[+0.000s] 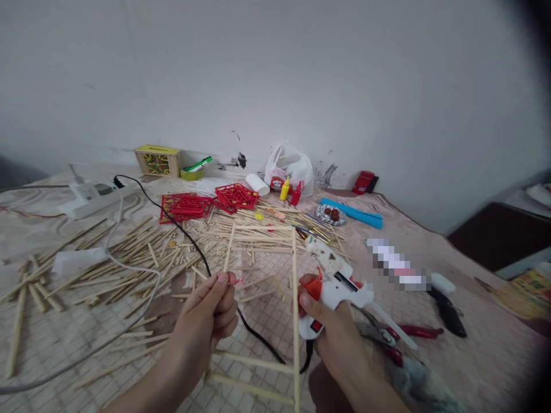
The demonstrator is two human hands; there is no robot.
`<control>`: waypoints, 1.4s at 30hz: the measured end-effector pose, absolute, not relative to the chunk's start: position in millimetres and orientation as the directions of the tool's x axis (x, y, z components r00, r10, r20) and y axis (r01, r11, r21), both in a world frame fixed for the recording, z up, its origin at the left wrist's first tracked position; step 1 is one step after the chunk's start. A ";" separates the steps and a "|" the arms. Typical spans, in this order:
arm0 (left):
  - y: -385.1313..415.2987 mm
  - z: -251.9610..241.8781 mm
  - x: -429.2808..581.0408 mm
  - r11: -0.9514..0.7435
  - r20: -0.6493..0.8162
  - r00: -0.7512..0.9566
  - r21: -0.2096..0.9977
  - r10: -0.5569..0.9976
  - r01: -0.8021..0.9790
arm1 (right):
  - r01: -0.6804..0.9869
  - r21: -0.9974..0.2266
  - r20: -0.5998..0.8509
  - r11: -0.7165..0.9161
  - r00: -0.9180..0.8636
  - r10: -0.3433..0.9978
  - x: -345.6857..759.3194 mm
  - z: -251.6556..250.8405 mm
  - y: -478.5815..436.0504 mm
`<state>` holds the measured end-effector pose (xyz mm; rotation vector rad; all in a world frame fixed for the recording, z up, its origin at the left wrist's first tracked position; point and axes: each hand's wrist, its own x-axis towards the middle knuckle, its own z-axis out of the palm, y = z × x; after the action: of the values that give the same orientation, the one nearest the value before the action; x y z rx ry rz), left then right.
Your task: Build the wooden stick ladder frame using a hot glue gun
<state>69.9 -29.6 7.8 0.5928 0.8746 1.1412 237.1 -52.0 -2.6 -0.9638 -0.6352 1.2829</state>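
Stick frame (253,361) at 6 o'clock, flat on tile-patterned mat (473,355); ladder-like, two uprights, cross rungs.

- At 9 o'clock, far: white power strip (92,195), black cord (189,241) running from it across the frame.
- At 10 o'clock of the hands: loose sticks (129,258) heaped, red lattice panels (187,206) behind.
- Left hand (210,315) clenched, thumb and fingers pinching the frame's left upright.
- Right hand (340,338) wrapped around white hot glue gun (340,284), forefinger on orange trigger, nozzle aimed toward 11 o'clock, close to the right upright.
- At 3 o'clock: red-handled pliers (408,331).

Judged step: gluing a joint. Hold the upright steady, touch the nozzle right at the crossing and squeeze briefly. Keep fingertips and cord clear of hot glue.
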 end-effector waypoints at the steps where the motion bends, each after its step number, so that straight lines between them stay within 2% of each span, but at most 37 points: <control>1: -29.8 7.0 70.4 0.336 -0.295 0.164 0.783 0.942 -0.524 | -0.486 -0.874 -0.122 -0.007 0.205 0.971 237.0 -2.8 -52.0; 11: -32.5 3.2 74.0 0.451 -0.397 0.222 0.710 0.891 -0.540 | -0.504 -0.864 -0.142 -0.013 0.219 0.965 235.3 -3.5 -50.1; 15: -32.9 0.4 76.7 0.437 -0.396 0.200 0.711 0.896 -0.550 | -0.517 -0.855 -0.183 -0.024 0.258 0.949 235.1 -6.0 -47.2; 20: -32.4 -4.0 78.3 0.358 -0.341 0.136 0.761 0.930 -0.541 | -0.490 -0.872 -0.194 -0.017 0.312 0.930 234.9 -5.9 -45.7; 35: -30.4 -8.2 78.9 0.184 -0.185 0.051 0.831 0.981 -0.524 | -0.413 -0.911 -0.142 0.007 0.329 0.934 240.1 -10.6 -44.5; 39: -30.8 -5.2 75.5 0.083 -0.068 0.049 0.891 0.996 -0.446 | -0.433 -0.901 -0.161 0.005 0.345 0.925 242.2 -10.3 -43.1; 42: -30.4 -5.9 70.0 -0.023 0.031 0.021 0.954 0.999 -0.297 | -0.456 -0.890 -0.168 0.008 0.345 0.923 243.6 -8.8 -42.7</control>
<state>70.0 -30.4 -5.9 1.0148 0.9535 1.3383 243.6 -42.7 -8.8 -1.0787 -0.5520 1.1675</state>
